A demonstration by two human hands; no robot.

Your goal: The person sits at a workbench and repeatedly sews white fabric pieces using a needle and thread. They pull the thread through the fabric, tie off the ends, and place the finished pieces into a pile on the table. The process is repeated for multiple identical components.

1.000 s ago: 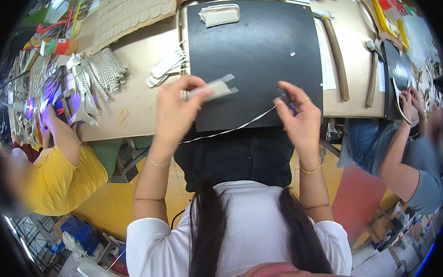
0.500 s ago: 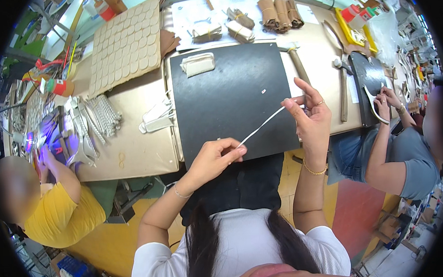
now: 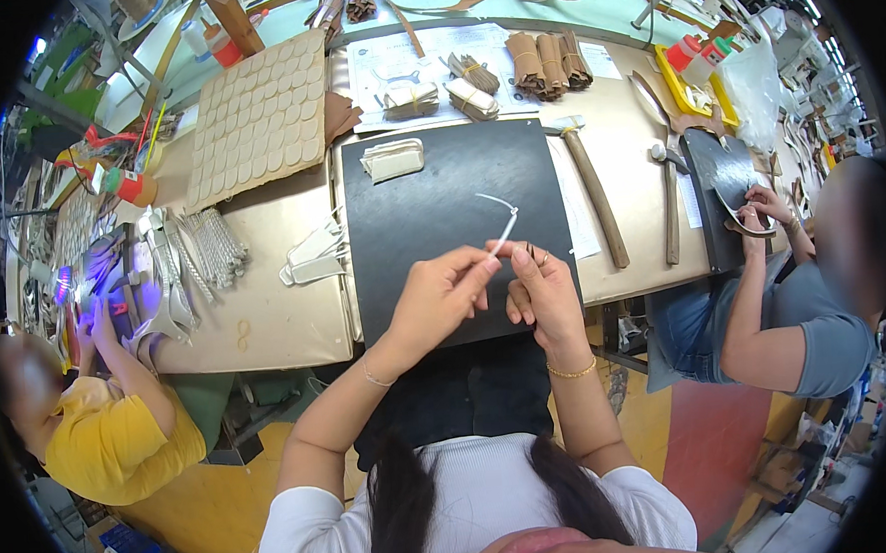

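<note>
The left hand (image 3: 436, 295) had its grip pinched on the white cord (image 3: 506, 232), above the mat (image 3: 440, 212); the cord's free end bent leftward. The right hand (image 3: 549, 307) was just beside it, fingers curled; its grip could not be determined. A stack (image 3: 393, 160) lay near the mat's far left corner, a hammer (image 3: 595, 193) on the surface (image 3: 286, 330) right of the mat

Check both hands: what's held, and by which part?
White cord: left hand pinches it below its bend, bent end free. Whether the right hand holds anything can't be told.
</note>
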